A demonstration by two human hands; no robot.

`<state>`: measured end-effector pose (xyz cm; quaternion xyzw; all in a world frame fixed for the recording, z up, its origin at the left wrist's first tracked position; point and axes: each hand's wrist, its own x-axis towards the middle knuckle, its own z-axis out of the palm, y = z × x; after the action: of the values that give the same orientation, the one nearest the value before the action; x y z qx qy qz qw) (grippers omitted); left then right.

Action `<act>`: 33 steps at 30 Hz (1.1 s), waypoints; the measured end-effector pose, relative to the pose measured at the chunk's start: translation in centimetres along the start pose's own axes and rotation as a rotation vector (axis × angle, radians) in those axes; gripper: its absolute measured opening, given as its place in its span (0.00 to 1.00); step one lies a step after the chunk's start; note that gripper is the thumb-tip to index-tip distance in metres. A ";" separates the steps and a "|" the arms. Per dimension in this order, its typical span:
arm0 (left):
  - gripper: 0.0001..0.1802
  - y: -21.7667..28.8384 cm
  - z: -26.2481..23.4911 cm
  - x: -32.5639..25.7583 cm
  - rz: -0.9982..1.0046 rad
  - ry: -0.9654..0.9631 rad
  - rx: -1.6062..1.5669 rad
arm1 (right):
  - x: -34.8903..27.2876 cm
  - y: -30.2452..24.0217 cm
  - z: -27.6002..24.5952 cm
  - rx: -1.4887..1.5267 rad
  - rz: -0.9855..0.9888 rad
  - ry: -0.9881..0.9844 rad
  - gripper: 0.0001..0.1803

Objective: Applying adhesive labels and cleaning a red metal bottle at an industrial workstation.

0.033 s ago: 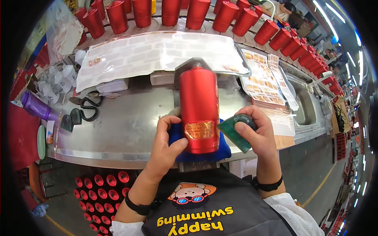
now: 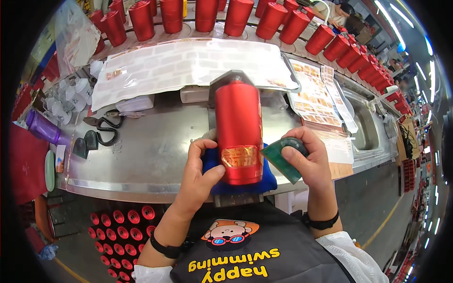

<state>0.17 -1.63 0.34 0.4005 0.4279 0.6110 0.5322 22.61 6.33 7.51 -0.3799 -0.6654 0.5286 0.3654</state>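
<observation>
Watching from afar, I see the left hand (image 2: 197, 175) at 8 o'clock of the red bottle (image 2: 239, 115), thumb spread from curled fingers, seemingly to steady it. At 4 o'clock, the right hand (image 2: 309, 158) pinches a green scraper (image 2: 282, 162) between thumb and fingers, angled toward the gold sticker (image 2: 239, 156). Mid-view, the bottle rests on blue cloth (image 2: 269, 180), neck toward 12, probably cushioned against scratches. Beyond, at 12, lies a white sheet (image 2: 188, 64); other bottles (image 2: 238, 18) stand behind, perhaps kept within reach.

Left grip (image 2: 200, 173) curves loosely; right grip (image 2: 309, 159) pinches.
</observation>
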 end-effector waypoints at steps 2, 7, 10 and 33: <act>0.26 0.0 0.1 0.1 0.004 0.003 0.001 | 0.1 -0.1 0.0 0.023 0.008 0.002 0.11; 0.27 0.0 0.7 0.3 0.095 0.060 0.116 | 0.0 0.3 0.2 0.044 0.003 -0.002 0.11; 0.25 -0.3 0.6 0.2 0.163 0.082 0.255 | -0.1 0.3 0.0 0.047 0.004 0.000 0.12; 0.06 2.9 2.2 -0.2 0.505 0.151 0.747 | -0.5 2.1 -0.4 0.058 -0.010 0.067 0.12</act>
<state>1.38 -1.77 3.76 0.6111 0.5456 0.5529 0.1526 23.45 6.43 5.45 -0.3832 -0.6390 0.5329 0.4011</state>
